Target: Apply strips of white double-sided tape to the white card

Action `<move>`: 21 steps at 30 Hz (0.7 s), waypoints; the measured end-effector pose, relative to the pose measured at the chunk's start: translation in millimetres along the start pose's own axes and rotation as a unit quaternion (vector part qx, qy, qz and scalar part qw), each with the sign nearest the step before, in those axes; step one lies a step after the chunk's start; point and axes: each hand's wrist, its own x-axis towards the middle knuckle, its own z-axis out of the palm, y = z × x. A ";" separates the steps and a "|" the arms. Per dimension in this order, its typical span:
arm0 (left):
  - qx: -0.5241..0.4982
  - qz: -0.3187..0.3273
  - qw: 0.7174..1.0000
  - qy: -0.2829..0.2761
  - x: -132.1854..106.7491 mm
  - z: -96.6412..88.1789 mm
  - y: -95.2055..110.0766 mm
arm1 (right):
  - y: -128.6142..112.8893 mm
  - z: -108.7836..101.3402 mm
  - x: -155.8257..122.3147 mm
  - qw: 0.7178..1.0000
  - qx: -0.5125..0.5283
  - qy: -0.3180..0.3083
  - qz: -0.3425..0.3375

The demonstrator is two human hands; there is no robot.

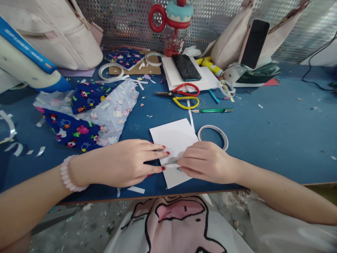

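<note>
Here, a cream fabric bag stands shut at the back, its contents hidden. The blue tabletop runs to a perforated metal panel. On it, near the front edge, lies a white rectangular card, with a ring of white tape just beside it. The left hand lies flat, fingers outstretched on the card. The right hand curls its fingertips onto it; whether they pinch anything I cannot tell.

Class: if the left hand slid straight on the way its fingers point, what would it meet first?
Probably the right hand, whose fingertips face the left hand across the white card that both rest on.
</note>
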 end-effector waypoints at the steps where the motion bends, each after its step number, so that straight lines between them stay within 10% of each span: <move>1: 0.000 0.000 1.000 0.000 -0.1 0.4 -0.2 | -0.4 0.2 -0.2 1.000 -0.004 0.000 -0.003; 21: 0.006 0.008 1.000 0.011 -1.2 1.8 -0.7 | -2.9 -1.9 -0.1 0.998 -0.048 0.014 -0.034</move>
